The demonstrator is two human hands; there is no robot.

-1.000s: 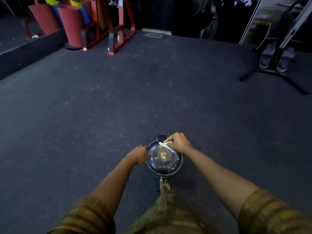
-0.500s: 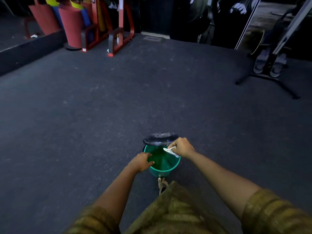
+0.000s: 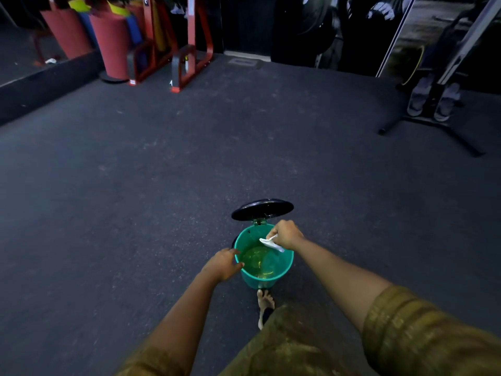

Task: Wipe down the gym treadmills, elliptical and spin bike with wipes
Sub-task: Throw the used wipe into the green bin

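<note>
Wipe [image 3: 271,242], white, thin and crumpled, is held over the open mouth of the green bin [image 3: 289,267], pinched between the curled fingers and thumb of the right hand [image 3: 287,234], with a limp tail hanging toward the bin's middle. It is judged to be very light, soft and probably damp, so no force is needed. A pinch at any fold suffices, and on release it is expected to drop straight in, though a damp sheet may cling to the fingers. The left hand [image 3: 223,264] is laid against the bin's left rim, its fingers loosely apart and touching the plastic rather than clamped on it; whether the thumb hooks over the rim cannot be told. The black lid [image 3: 262,209] is tilted up at the far side, so the mouth is reached freely only from the near side and from the left and right. A bare foot [image 3: 265,302] is seen at the bin's near base, where a pedal is presumed, though none is visible. The bin is judged light and thin-walled, easily tipped if its rim is pushed. It is carried by the dark rubber floor [image 3: 189,172], well apart from every edge. A raised ledge [image 3: 40,85] runs along the far left edge, a red rack [image 3: 189,50] stands toward the far left corner, and the splayed legs of a stand [image 3: 433,123] reach in from the far right. Broad stretches of floor lie between the bin and these, so room for stepping away is judged ample.
</note>
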